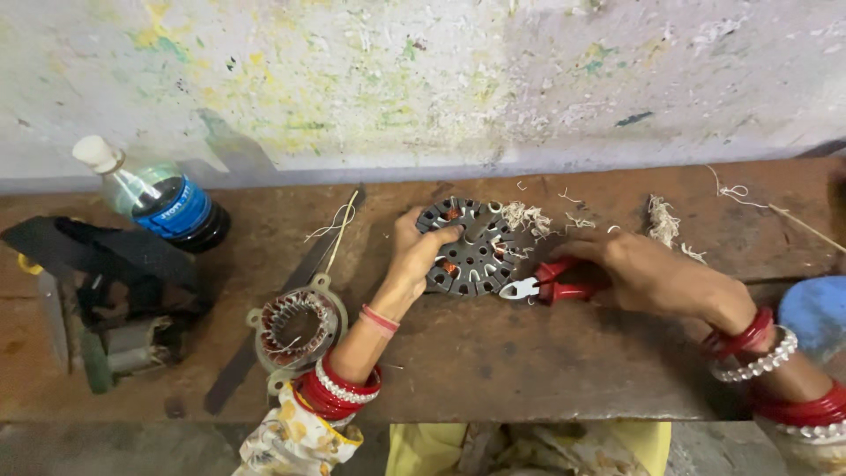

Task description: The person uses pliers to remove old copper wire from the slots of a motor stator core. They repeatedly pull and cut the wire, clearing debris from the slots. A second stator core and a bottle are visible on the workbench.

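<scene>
Gripping the slotted stator core (467, 247) by its near-left rim, the left hand (412, 256) has its thumb laid over the top face and its fingers curled around the edge, which looks like a way to pin the disc flat against the wooden bench (493, 361) so it cannot turn or slide while it is worked on. The core lies face up at the middle of the bench, just short of the painted wall (423, 79); being round, it has no real long axis, and its central hole and ring of slots face straight up toward the camera. The right hand (643, 273) is closed around the red handles of a pair of pliers (546, 284), held low and nearly level so the tool reaches in from the side. The pliers' long axis runs roughly left to right, the metal nose pointing left and touching or almost touching the core's lower right edge; whether the nose has bitten onto anything is too small to tell. Pale shreds of fibre (529, 219) lie scattered just beyond the core. Farther left, apart from both hands, sits a second stator with copper windings (295, 326), and beyond it a plastic bottle (159, 198) lies on its side, cap pointing up-left.
</scene>
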A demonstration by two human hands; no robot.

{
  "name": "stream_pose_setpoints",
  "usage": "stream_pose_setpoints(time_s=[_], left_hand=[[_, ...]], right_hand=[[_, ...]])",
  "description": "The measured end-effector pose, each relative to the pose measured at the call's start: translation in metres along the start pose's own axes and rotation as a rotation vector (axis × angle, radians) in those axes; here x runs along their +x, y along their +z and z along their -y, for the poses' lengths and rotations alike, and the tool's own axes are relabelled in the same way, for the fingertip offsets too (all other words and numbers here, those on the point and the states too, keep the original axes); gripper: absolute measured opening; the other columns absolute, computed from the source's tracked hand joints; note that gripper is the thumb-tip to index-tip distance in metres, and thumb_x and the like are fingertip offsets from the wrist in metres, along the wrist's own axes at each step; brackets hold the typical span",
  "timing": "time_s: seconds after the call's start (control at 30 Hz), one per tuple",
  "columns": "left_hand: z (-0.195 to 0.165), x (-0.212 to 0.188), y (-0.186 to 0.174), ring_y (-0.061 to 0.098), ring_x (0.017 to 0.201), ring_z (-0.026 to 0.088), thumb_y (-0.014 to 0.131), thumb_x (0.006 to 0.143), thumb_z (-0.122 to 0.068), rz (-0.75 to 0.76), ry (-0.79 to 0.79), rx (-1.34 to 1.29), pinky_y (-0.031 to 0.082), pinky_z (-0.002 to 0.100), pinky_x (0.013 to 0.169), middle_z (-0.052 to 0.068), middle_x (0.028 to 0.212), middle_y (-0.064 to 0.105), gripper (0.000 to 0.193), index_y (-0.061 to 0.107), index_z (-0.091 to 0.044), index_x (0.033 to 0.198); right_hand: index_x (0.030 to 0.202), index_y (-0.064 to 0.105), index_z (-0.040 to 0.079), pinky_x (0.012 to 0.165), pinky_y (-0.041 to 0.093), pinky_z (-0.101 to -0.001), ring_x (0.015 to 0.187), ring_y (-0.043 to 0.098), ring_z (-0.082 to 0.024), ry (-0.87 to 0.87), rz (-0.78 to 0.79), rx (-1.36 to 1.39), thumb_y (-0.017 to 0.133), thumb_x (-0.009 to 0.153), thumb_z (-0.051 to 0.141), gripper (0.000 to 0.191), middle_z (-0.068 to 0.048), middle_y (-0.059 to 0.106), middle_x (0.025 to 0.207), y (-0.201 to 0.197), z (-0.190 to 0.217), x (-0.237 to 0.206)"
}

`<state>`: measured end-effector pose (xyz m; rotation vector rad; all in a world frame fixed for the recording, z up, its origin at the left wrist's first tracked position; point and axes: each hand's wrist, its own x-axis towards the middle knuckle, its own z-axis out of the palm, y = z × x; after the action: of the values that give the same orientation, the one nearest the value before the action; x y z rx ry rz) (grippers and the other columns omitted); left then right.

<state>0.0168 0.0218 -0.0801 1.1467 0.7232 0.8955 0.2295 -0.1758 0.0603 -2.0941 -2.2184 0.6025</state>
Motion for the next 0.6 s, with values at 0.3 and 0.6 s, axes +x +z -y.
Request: stream_pose_setpoints(time_s=[0.3,0.6], left_hand=[[-0.016,-0.009,0.012,0.069,0.078,0.017,0.076,0.072,0.007,-0.034,0.01,-0.026,0.057,0.033,0.072,0.01,0.091,0.073,0.031,0.068,0.005,0.101],[-0.054,-0.023,0.016,0.072,0.092,0.014,0.078,0.073,0.006,-0.045,0.511,0.331,0.058,0.028,0.084,0.01,0.103,0.076,0.042,0.067,0.005,0.114]], right_hand=[[0.118,0.06,0.006,0.083,0.054,-0.0428,0.112,0.064,-0.028,0.043,-0.002,-0.568,0.065,0.095,0.038,0.04,-0.013,0.064,0.116,0.035,-0.001,0.006],[0.122,0.059,0.011,0.067,0.055,-0.0464,0.09,0.067,-0.034,0.229,-0.424,-0.379,0.072,0.084,0.022,0.041,-0.011,0.064,0.105,0.021,0.006,-0.006]])
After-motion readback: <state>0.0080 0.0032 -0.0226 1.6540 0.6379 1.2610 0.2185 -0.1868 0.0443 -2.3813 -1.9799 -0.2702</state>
